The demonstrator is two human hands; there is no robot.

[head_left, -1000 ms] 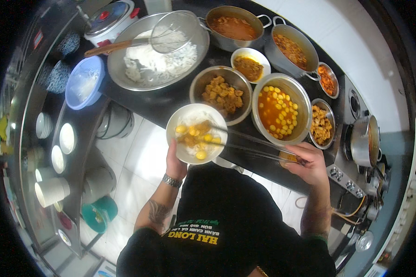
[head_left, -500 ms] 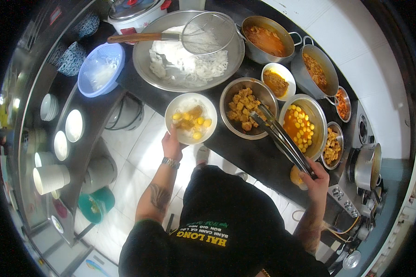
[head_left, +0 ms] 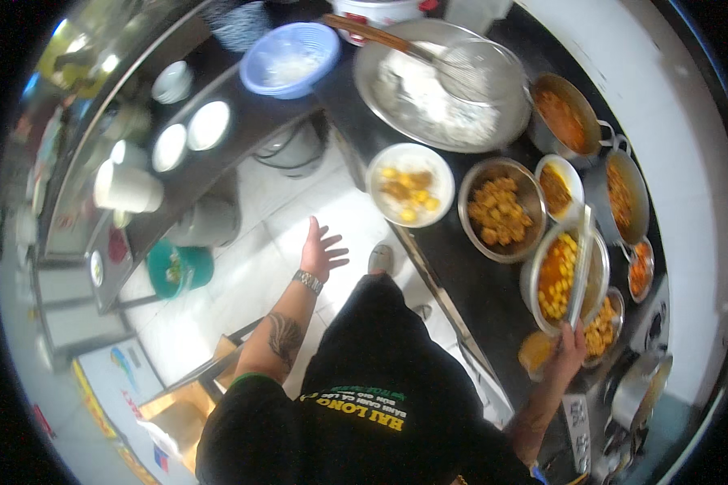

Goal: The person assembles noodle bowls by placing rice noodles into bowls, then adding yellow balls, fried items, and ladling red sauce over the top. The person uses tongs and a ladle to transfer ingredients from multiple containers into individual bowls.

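Note:
My left hand (head_left: 323, 252) is over the floor, palm up and fingers spread, holding nothing. A white bowl (head_left: 378, 184) with yellow balls and brown pieces sits at the counter's near edge, apart from that hand. On the right my right hand (head_left: 573, 349) grips the handle end of metal tongs (head_left: 579, 275). They lie across a steel bowl (head_left: 531, 284) of yellow balls in orange sauce. Between the two bowls stands a steel bowl of brown chunks (head_left: 500, 208). The right fingers are partly blurred.
Behind stands a wide basin (head_left: 368, 85) of white noodles, a wooden-handled strainer (head_left: 477, 73) across it. Pots (head_left: 560, 113) and small bowls line the right wall. To the left are a blue basket (head_left: 255, 77), white bowls (head_left: 209, 125), and a green bucket (head_left: 174, 271) on the floor.
My left hand has let go of the white bowl, now on the counter, and drawn back. The tongs have swung from the brown chunks onto the sauce bowl. The view has turned.

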